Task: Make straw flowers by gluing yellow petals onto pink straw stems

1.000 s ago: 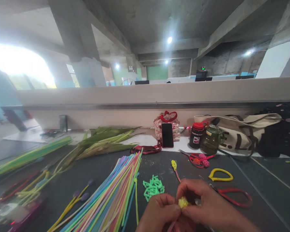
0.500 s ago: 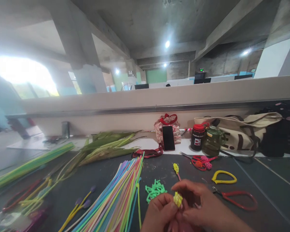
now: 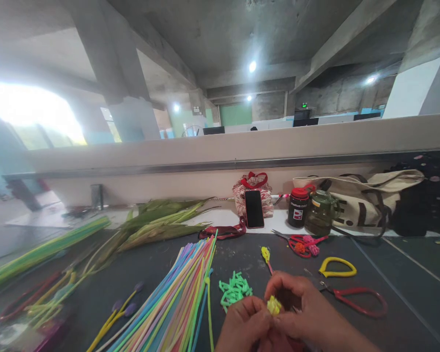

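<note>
Near the front edge, my left hand [image 3: 244, 325] and my right hand [image 3: 309, 313] meet around a small yellow flower head [image 3: 274, 305], which looks made of folded pipe cleaners. Fingertips of both hands pinch it from either side; its lower part is hidden by them. Just beyond my hands lies another yellow bud [image 3: 265, 254] on a pink stem. To the left of it is a pile of short green twisted pieces [image 3: 236, 289]. A large bundle of pastel pipe cleaners [image 3: 172, 298] spreads out left of my left hand.
Red-handled pliers [image 3: 361, 299], a yellow-handled tool [image 3: 337, 267] and red scissors [image 3: 300, 245] lie to the right. Behind stand a phone [image 3: 254, 209], a dark bottle [image 3: 298, 210] and a green jug [image 3: 319, 215]. Corn husks [image 3: 164, 222] and purple-tipped yellow stems [image 3: 112, 315] are at left.
The yellow flower head has turned a little and moved slightly right between my fingers. My right fingers have shifted around it; the view has moved slightly.
</note>
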